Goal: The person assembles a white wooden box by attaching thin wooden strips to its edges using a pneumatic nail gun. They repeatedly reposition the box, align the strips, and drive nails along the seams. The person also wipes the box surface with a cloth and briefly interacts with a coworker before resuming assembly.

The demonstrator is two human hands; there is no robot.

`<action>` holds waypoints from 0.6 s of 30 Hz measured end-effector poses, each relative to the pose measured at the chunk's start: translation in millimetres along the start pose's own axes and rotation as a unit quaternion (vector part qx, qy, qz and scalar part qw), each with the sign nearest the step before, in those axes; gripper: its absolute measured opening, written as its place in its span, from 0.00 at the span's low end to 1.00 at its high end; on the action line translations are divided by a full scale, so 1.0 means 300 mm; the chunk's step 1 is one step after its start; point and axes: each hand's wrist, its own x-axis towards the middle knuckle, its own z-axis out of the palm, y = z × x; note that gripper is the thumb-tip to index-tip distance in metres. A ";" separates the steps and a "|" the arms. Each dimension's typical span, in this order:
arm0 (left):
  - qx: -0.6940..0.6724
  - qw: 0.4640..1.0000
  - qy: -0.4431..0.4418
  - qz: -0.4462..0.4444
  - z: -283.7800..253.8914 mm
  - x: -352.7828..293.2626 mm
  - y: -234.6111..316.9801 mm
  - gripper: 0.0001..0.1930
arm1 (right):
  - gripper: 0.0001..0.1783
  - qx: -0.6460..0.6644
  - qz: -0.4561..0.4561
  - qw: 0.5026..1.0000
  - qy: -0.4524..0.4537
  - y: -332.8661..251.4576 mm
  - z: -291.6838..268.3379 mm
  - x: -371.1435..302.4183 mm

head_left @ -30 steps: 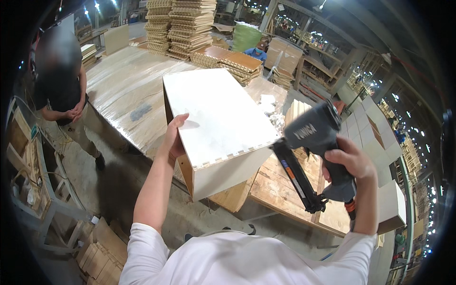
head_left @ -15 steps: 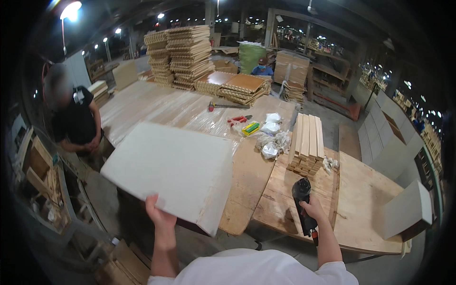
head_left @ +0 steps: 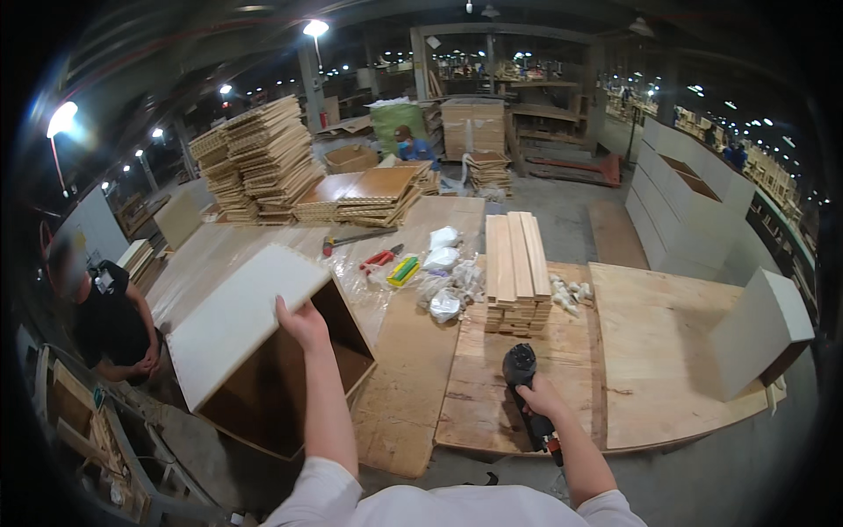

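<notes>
At my left is a white box (head_left: 250, 303), like a cabinet carcass, tilted so that its open, brown-lined inside faces me. My left hand (head_left: 305, 325) grips the edge of its top panel beside the opening. In my right hand (head_left: 543, 397) is a black nail gun (head_left: 518, 373), a red-and-black fitting at its lower end, over the near part of the wooden table. Just beyond the tool stands a stack of pale wood strips (head_left: 514, 263). White plastic packets (head_left: 444, 303) lie left of that stack.
Red-handled pliers (head_left: 379, 259), a yellow-green packet (head_left: 404, 270) and a hammer (head_left: 351, 240) lie on the film-covered table. Farther back rise stacked slatted panels (head_left: 263, 162). A smaller white box (head_left: 762, 329) stands at right. A person (head_left: 110, 316) is at far left; another (head_left: 414, 149) sits behind.
The white box has tipped, bringing its open brown inside into view, and my left hand now grips the edge higher up. The view has turned right; the nail gun stays in my right hand.
</notes>
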 end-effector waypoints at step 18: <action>0.678 0.651 -0.052 -0.338 -0.612 -0.396 0.868 0.27 | 0.17 0.029 0.027 0.999 -0.010 0.008 -0.049 -0.019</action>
